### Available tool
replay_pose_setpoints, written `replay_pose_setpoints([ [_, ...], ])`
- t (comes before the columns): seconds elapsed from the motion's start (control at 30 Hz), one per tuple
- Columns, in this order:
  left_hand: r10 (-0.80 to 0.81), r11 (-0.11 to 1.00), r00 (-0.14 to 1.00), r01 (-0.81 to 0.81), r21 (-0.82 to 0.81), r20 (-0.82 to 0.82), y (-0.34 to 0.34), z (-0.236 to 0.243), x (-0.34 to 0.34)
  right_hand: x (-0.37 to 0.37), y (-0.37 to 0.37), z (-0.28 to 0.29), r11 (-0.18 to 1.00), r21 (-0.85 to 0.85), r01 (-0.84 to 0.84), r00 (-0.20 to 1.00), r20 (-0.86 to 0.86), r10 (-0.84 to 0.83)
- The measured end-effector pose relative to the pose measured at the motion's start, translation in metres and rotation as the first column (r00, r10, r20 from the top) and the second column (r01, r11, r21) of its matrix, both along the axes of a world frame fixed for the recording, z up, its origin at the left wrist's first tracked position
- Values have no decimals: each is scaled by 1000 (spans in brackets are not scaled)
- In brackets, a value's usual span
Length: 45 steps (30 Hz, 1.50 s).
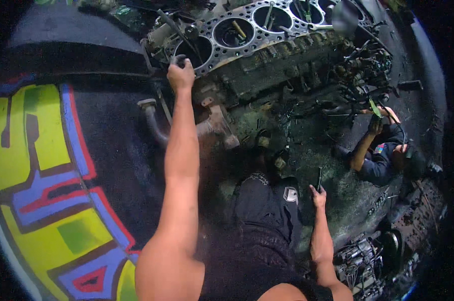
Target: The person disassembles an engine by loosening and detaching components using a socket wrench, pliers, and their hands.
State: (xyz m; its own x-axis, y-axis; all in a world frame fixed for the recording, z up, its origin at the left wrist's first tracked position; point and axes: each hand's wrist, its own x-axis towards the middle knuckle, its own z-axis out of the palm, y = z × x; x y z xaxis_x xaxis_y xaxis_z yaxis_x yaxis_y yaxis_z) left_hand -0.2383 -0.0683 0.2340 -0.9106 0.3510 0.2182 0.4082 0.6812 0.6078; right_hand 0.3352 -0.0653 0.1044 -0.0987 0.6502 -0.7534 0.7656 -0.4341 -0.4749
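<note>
My left arm reaches forward, and my left hand (181, 75) is closed at the near left corner of a large engine block (267, 70). A small dark piece shows at its fingertips, too dim to name. Beside that hand is the leftmost cylinder bore (199, 52), with a dark bar (172, 24) slanting above it. Lower down on the right, my right hand (318, 196) grips a thin dark rod (320, 176), which points up from the fingers. Loose metal pieces, one of them a yellowish rod (238, 29), stand in several other bores.
A rusty curved pipe (159, 125) is below the block. At right a co-worker (382, 155) in dark clothes is low down by the machinery, arms raised near a green leaf-like piece (374, 108). Metal parts (362, 258) lie lower right. A painted wall (46, 190) stands left.
</note>
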Motion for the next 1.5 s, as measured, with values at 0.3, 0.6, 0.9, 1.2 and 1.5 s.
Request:
replay_pose_setpoints([
  [0.3, -20, 823, 999, 45, -567, 51, 72, -16, -32, -86, 6, 126, 968, 155, 197, 979, -85, -186],
  [0.6, -85, 884, 993, 39, -465, -79, 61, -43, -46, -88, 0, 165, 976, 173, 130, 981, -167, -101],
  [0.9, -338, 791, 838, 6, 611, 428, 78, 156, 95, -115, 21, 204, 929, 205, 309, 723, -685, -90],
  [1.2, -865, 340, -405, -38, 940, 296, 54, 132, 328, -103, 63, 263, 876, 304, 375, 523, -849, 71],
  [1.5, -916, 390, -168, -166, 906, 364, 69, 137, 463, 29, 71, 240, 815, 401, 418, 393, -889, 235],
])
